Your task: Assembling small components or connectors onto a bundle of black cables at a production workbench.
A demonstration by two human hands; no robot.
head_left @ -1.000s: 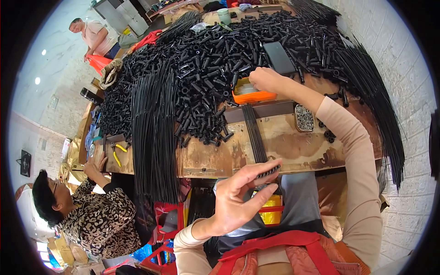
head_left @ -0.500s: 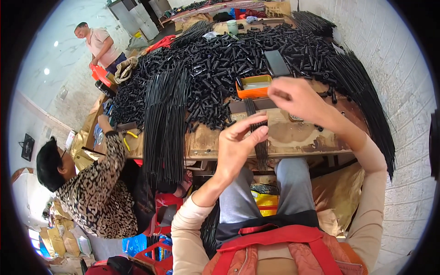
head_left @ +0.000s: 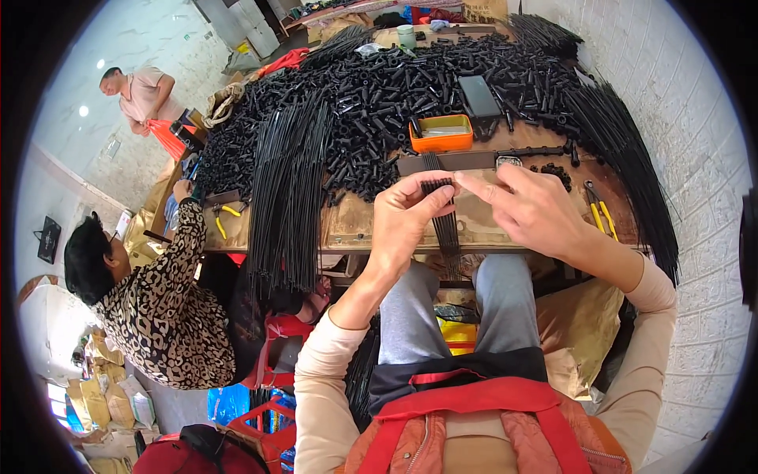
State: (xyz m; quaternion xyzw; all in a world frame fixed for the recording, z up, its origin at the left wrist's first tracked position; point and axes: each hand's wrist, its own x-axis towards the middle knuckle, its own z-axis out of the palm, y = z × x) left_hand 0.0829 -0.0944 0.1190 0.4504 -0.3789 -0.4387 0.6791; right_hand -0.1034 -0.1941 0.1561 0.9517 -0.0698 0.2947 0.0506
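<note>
My left hand pinches a short black ribbed piece between thumb and fingers, above the table's front edge. Just beneath it, a narrow bundle of thin black rods lies across the edge, reaching toward my lap. Against the left fingertips, my right hand brings its pointing fingertip, the other fingers curled in; anything pinched there is too small to make out. Beyond both hands stands an orange box with pale slender items inside.
A wide heap of black tubular parts covers the far table. Long black rods lie in bundles at left and right. Yellow-handled pliers rest at right, beside a phone-like dark slab farther back. A co-worker sits at left.
My right hand has come down and in from near the orange box to my left fingertips. My left hand stays pinched. The standing person at far left has shifted with the red bag.
</note>
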